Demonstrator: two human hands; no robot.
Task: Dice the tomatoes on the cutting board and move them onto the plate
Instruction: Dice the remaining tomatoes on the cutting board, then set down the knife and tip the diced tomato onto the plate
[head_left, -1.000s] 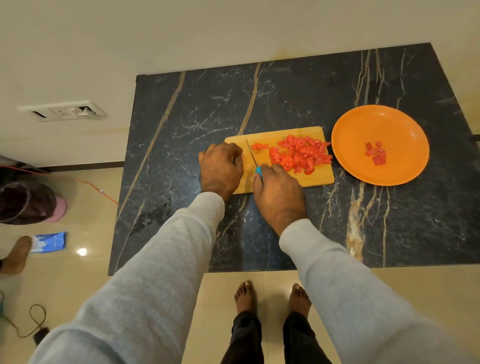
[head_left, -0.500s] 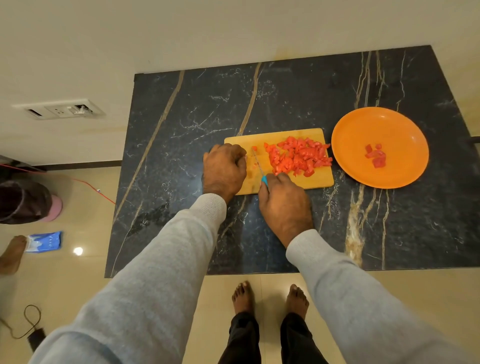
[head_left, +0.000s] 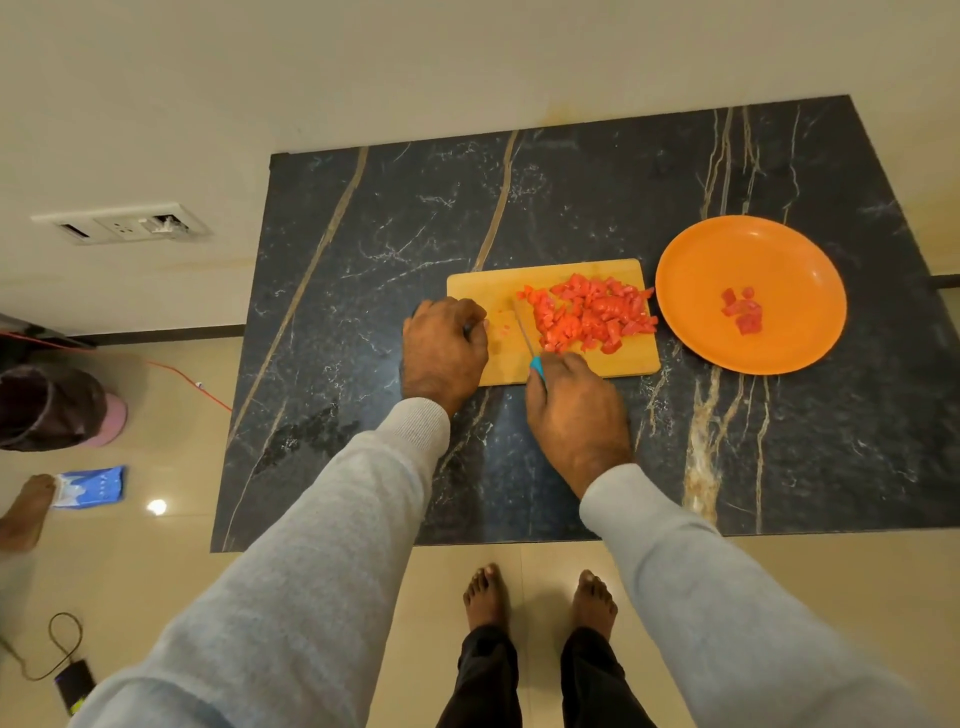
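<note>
The right hand has its grip wrapped tightly around the blue handle of a knife, with the fingers curled round it and only the front end of the handle showing past the knuckles. The thin blade runs away from the person across the cutting board, and it lies just beside the left edge of the diced tomatoes. Whether the edge touches the wood cannot be told.

The left hand rests on the left end of the board, knuckles up and fingers tucked under in a narrow, closed grip. It cannot be seen if anything is pinched beneath them. A few small red scraps lie on the wood between this hand and the blade.

The diced tomatoes sit in a loose heap on the right half of the board, reaching its right edge. The orange plate stands on the dark marbled worktop just to the right of the board, and a few tomato pieces lie on it, right of its middle. Grey sleeves cover both forearms.
</note>
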